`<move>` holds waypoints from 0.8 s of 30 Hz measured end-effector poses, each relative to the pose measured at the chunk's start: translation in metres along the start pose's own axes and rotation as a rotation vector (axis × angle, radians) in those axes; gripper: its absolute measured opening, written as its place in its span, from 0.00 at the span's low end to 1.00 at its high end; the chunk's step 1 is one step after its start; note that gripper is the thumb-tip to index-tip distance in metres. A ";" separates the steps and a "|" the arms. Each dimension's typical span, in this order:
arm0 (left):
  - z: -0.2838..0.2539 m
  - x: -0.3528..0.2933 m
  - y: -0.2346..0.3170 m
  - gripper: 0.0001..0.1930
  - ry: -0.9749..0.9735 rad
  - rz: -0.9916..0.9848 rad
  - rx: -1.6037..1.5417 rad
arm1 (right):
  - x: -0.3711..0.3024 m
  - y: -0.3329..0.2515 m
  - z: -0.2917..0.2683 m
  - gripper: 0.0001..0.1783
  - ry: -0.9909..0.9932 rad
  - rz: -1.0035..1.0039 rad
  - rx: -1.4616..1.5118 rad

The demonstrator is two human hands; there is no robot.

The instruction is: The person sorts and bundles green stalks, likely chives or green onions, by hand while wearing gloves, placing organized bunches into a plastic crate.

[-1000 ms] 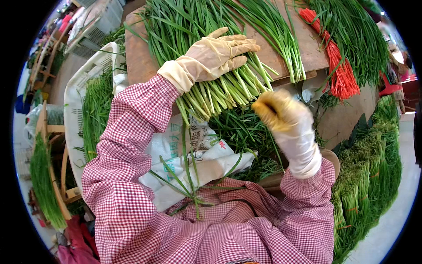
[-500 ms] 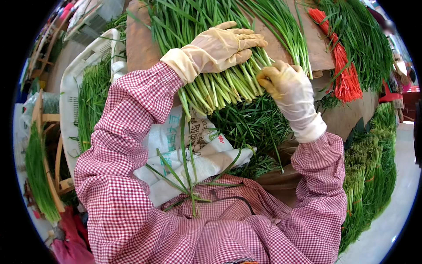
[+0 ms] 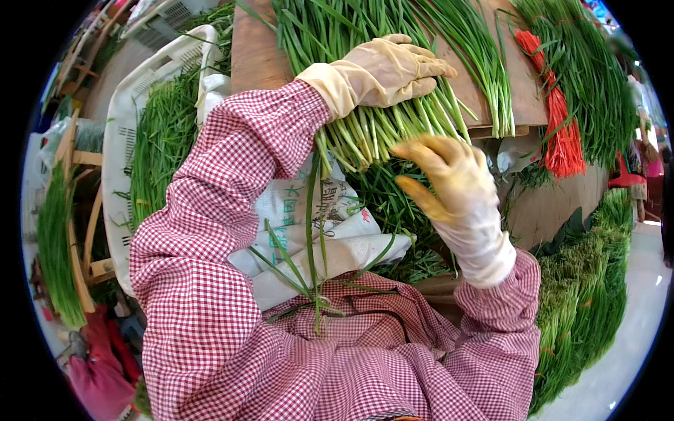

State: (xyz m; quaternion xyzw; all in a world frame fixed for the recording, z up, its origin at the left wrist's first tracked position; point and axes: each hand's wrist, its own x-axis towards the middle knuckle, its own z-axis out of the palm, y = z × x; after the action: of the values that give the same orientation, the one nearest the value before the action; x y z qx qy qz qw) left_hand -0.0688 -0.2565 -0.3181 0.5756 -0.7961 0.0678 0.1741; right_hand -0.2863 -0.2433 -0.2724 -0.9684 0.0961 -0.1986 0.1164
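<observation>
A thick layer of garlic chives (image 3: 375,130) lies across the board, pale stem ends toward me. Flat on top of the stems rests my left hand (image 3: 382,70), in a cream glove with its fingers stretched out. My right hand (image 3: 453,179), gloved too and yellowed at the fingertips, hovers just below the stem ends. Its thumb and fingers are apart, with nothing between them. Farther right on the same board is a smaller loose bunch of garlic chives (image 3: 500,105). A few loose leaves (image 3: 311,231) hang down over my checked apron.
Red ties (image 3: 562,133) lie beside more greens (image 3: 590,84) at the board's right. Left stands a white plastic crate (image 3: 116,182) of chives. A printed white sack (image 3: 330,259) and a heap of leaf scraps (image 3: 393,203) sit below the board (image 3: 256,52). Tied bundles (image 3: 583,302) line the right.
My right hand has dropped away from the stem ends toward me, and its curled fingers have spread apart. My left hand stays flat on the chives. The whole view has shifted slightly.
</observation>
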 end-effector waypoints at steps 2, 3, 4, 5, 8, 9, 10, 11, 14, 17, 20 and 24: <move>0.002 0.003 0.001 0.21 -0.011 -0.015 -0.019 | 0.015 0.000 0.012 0.15 -0.004 -0.061 -0.082; 0.001 0.002 0.001 0.21 -0.012 -0.022 -0.017 | 0.018 0.001 0.020 0.14 0.020 -0.084 -0.114; 0.001 0.002 0.001 0.21 0.005 -0.007 -0.025 | 0.020 0.001 0.025 0.13 0.044 -0.106 -0.147; 0.001 0.000 0.002 0.21 0.024 0.003 -0.035 | 0.020 0.000 0.026 0.13 0.037 -0.115 -0.142; -0.001 -0.003 0.003 0.21 0.016 -0.015 -0.056 | 0.015 0.007 0.026 0.10 0.065 -0.130 -0.062; 0.000 -0.002 0.004 0.21 0.017 -0.016 -0.045 | 0.016 0.009 0.027 0.10 0.063 -0.127 -0.066; 0.003 -0.002 0.004 0.21 0.041 -0.013 -0.029 | 0.016 0.011 0.028 0.09 0.048 -0.116 -0.063; 0.001 0.002 0.004 0.21 0.049 0.003 -0.031 | 0.019 0.013 0.024 0.09 0.039 -0.102 -0.072; -0.003 -0.001 0.006 0.20 0.059 0.042 -0.068 | 0.010 -0.005 0.017 0.06 -0.236 -0.359 -0.084; -0.007 -0.004 0.004 0.19 0.004 0.004 -0.039 | -0.030 -0.036 0.005 0.05 -0.876 -0.129 0.504; -0.004 -0.002 0.004 0.20 0.000 0.013 -0.034 | -0.036 0.004 -0.013 0.08 -0.629 -0.021 0.221; -0.016 -0.001 0.008 0.20 0.016 0.035 -0.016 | -0.018 0.063 -0.026 0.15 0.213 0.200 0.183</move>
State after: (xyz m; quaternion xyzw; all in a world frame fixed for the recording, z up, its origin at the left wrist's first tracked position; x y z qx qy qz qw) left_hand -0.0725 -0.2482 -0.3034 0.5597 -0.8050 0.0692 0.1840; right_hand -0.3224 -0.3043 -0.2726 -0.9128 0.1855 -0.2954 0.2125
